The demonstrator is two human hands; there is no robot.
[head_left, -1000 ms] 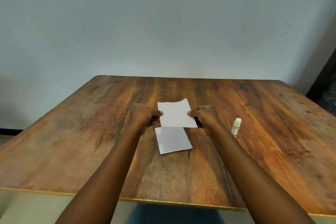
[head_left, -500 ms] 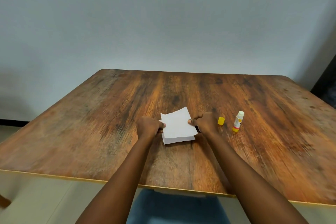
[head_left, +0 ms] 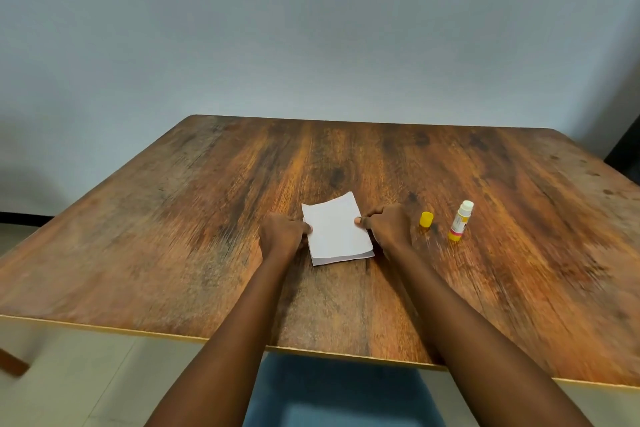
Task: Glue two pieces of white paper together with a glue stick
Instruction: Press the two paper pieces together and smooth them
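Observation:
A white top paper (head_left: 335, 226) lies almost squarely over a second white paper, whose near edge (head_left: 341, 259) peeks out below it, on the wooden table (head_left: 173, 236). My left hand (head_left: 282, 236) pinches the top paper's left edge with fingers curled. My right hand (head_left: 389, 226) pinches its right edge, thumb on the sheet. The uncapped glue stick (head_left: 460, 220) stands upright to the right of my right hand. Its yellow cap (head_left: 426, 219) sits between them.
A pale wall rises behind the table's far edge. A dark object (head_left: 627, 152) stands at the far right. Below the table's near edge there is a blue surface (head_left: 332, 392) and a pale floor.
Both hands brought the top paper toward me and down, from beyond the lower paper to nearly covering it. The view shifted, revealing the yellow cap.

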